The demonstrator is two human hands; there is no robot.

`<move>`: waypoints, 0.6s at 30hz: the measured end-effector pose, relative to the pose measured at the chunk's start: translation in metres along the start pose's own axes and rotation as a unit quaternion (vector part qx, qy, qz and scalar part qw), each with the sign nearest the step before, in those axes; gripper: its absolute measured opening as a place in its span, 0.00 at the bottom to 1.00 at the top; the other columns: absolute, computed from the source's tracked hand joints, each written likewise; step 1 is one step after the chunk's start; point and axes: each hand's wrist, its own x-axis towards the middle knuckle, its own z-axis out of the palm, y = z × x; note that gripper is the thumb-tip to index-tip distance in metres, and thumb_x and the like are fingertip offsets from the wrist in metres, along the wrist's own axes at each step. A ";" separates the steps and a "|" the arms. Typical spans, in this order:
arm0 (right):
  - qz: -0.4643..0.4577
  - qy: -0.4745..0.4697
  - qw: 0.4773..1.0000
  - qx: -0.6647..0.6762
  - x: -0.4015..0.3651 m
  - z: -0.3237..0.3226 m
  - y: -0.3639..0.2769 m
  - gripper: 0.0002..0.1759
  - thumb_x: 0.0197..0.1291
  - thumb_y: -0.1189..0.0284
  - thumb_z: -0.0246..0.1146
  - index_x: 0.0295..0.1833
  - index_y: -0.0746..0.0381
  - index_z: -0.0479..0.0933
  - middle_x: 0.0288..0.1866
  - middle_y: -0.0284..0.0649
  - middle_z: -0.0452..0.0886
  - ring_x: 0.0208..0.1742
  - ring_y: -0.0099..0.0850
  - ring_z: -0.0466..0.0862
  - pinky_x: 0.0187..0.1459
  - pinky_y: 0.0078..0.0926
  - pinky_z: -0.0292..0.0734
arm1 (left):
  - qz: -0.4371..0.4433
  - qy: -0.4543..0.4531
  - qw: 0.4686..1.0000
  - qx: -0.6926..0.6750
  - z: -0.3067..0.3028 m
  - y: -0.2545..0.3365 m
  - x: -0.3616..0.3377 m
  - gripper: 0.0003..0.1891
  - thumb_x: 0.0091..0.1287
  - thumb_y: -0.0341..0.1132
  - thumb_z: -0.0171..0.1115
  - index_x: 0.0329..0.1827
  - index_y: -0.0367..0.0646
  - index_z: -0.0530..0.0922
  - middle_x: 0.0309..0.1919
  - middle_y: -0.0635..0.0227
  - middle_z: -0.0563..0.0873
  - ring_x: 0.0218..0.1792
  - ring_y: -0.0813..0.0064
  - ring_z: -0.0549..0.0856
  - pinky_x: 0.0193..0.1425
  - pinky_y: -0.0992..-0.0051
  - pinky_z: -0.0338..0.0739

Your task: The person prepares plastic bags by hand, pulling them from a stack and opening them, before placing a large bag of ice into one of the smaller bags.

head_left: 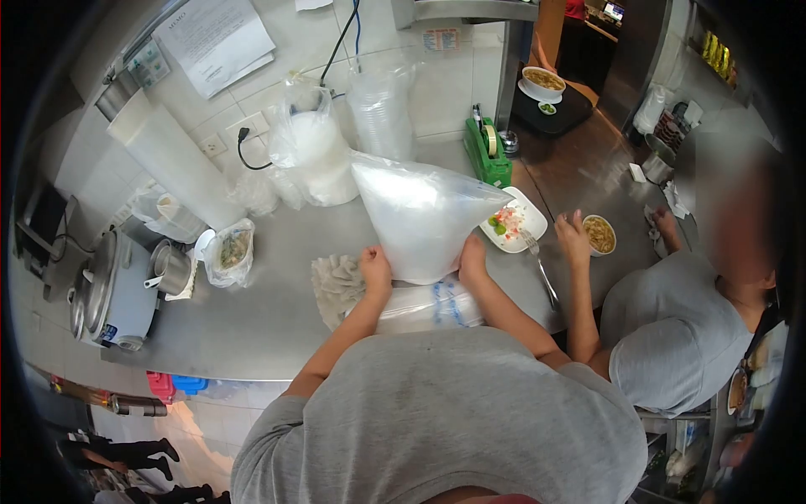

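Observation:
A clear plastic bag, puffed out with air, stands between my two hands above the steel counter. My left hand is closed on its lower left edge. At the lower right edge, my right hand grips the same bag, the fingertips partly hidden. Just below, nearest my body, lies a stack of clear plastic bags with blue print. A crumpled grey cloth rests beside my left wrist. To the right of my right hand is a white plate with chopped food and a fork.
A co-worker stands at my right, one hand raised near a bowl of food. A green tape dispenser sits behind the plate. Bagged containers line the wall. A large pot and a food bag are left.

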 end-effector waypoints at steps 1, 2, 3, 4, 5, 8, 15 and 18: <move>0.011 -0.003 1.000 -0.011 0.012 -0.003 0.003 0.19 0.67 0.61 0.48 0.45 0.68 0.73 0.38 0.41 0.79 0.36 0.28 0.78 0.37 0.23 0.73 | -0.036 -0.009 0.999 -0.020 0.000 0.006 0.004 0.08 0.64 0.33 0.56 0.39 0.36 0.73 0.26 0.70 0.77 0.27 0.80 0.75 0.33 0.79 0.71; 0.024 -0.006 0.999 -0.021 0.023 -0.006 0.008 0.19 0.66 0.62 0.49 0.45 0.69 0.74 0.39 0.42 0.79 0.37 0.29 0.78 0.39 0.23 0.73 | 0.008 -0.050 0.999 -0.005 -0.001 0.010 0.009 0.09 0.64 0.33 0.56 0.41 0.35 0.73 0.27 0.70 0.78 0.28 0.80 0.75 0.32 0.79 0.71; -0.001 -0.017 0.999 -0.042 0.023 -0.001 0.001 0.19 0.64 0.63 0.50 0.46 0.70 0.74 0.40 0.43 0.80 0.38 0.30 0.79 0.39 0.24 0.73 | 0.054 -0.091 0.994 0.010 -0.003 0.013 0.016 0.10 0.63 0.32 0.56 0.44 0.35 0.74 0.27 0.70 0.78 0.28 0.79 0.76 0.32 0.79 0.71; -0.026 -0.027 0.997 -0.061 0.015 0.009 -0.016 0.19 0.63 0.64 0.51 0.47 0.70 0.74 0.41 0.44 0.80 0.38 0.30 0.79 0.40 0.24 0.73 | 0.099 -0.133 0.986 0.026 -0.005 0.019 0.022 0.12 0.63 0.32 0.56 0.46 0.35 0.74 0.28 0.70 0.79 0.28 0.79 0.76 0.32 0.79 0.71; -0.052 -0.038 0.995 -0.082 0.013 0.017 -0.026 0.19 0.61 0.65 0.53 0.49 0.71 0.74 0.42 0.45 0.80 0.39 0.31 0.79 0.40 0.25 0.74 | 0.066 -0.178 0.981 0.041 -0.007 0.025 0.027 0.13 0.62 0.31 0.56 0.48 0.35 0.74 0.29 0.69 0.80 0.28 0.78 0.77 0.30 0.79 0.72; 0.032 -0.133 0.976 -0.171 0.054 0.003 -0.017 0.22 0.59 0.65 0.54 0.51 0.72 0.74 0.44 0.46 0.80 0.41 0.33 0.80 0.43 0.24 0.74 | -0.013 -0.283 0.954 0.094 -0.009 0.060 0.034 0.16 0.61 0.30 0.56 0.52 0.35 0.74 0.32 0.66 0.82 0.27 0.76 0.78 0.26 0.77 0.71; -0.015 -0.211 0.953 -0.218 0.078 0.053 -0.042 0.23 0.59 0.63 0.55 0.51 0.72 0.73 0.40 0.47 0.81 0.37 0.32 0.80 0.38 0.25 0.75 | -0.041 -0.354 0.919 0.167 0.010 0.052 0.082 0.17 0.59 0.33 0.55 0.50 0.35 0.75 0.34 0.63 0.83 0.25 0.77 0.78 0.20 0.77 0.69; -0.022 -0.200 0.950 -0.241 0.091 0.069 -0.041 0.23 0.59 0.63 0.55 0.51 0.72 0.73 0.40 0.46 0.81 0.37 0.32 0.80 0.37 0.25 0.75 | -0.060 -0.387 0.908 0.151 0.017 0.047 0.098 0.17 0.59 0.33 0.55 0.50 0.36 0.75 0.34 0.62 0.83 0.26 0.76 0.79 0.20 0.76 0.69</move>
